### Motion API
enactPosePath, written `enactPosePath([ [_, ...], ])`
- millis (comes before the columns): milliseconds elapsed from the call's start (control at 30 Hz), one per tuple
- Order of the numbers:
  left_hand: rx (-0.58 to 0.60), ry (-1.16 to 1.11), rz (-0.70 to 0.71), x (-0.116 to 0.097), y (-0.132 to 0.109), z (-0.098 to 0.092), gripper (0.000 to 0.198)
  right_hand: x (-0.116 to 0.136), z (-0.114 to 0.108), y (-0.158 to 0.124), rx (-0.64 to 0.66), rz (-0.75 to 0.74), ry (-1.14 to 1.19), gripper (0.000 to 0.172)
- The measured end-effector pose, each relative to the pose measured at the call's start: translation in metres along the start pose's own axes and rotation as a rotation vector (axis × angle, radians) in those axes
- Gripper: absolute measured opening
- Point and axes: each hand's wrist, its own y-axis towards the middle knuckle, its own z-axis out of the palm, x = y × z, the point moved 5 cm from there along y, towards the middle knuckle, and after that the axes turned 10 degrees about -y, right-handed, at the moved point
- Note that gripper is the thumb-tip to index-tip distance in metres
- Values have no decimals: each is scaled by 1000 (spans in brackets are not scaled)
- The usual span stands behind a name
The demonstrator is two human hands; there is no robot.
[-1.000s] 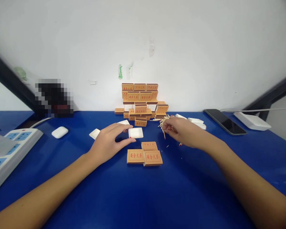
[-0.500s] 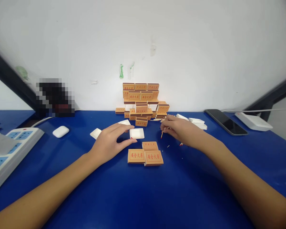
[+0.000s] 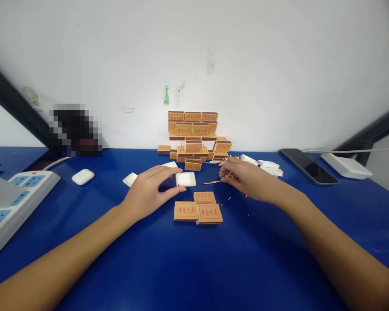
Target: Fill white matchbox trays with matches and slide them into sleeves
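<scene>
My left hand grips the left end of a white matchbox tray between thumb and fingers. A few red match heads show at the tray's near left corner. My right hand has its fingertips closed on matches that point left toward the tray, red tips outward. Behind and under that hand lies a pile of loose matches, partly hidden by the fingers. Nearer to me, three closed yellow matchboxes lie flat, touching one another.
A stacked matchbox structure stands against the wall. More white trays lie right of the pile, others behind my left hand. A phone and white box sit at right; an earbud case and power strip at left.
The matches in my right fingertips have swung from pointing down toward me to lying nearly level, pointing left. My left hand and the tray have stayed in place.
</scene>
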Motion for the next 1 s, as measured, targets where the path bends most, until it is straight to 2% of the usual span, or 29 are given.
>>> enactPosePath([
  [200, 9, -20, -11, 1, -1, 1, 39, 3, 5, -1, 43, 0, -108, 19],
  [400, -1, -4, -7, 0, 0, 0, 38, 20, 2, 2, -58, 25, -72, 17],
  [567, 5, -16, -11, 0, -1, 0, 40, 31, 11, 3, 6, 13, -95, 18],
  [733, 9, -11, -13, 0, -1, 1, 39, 29, 12, 4, -14, -10, -35, 10],
  [1000, 7, -21, -17, 0, -1, 0, 38, 24, 17, 3, -5, -6, -60, 16],
])
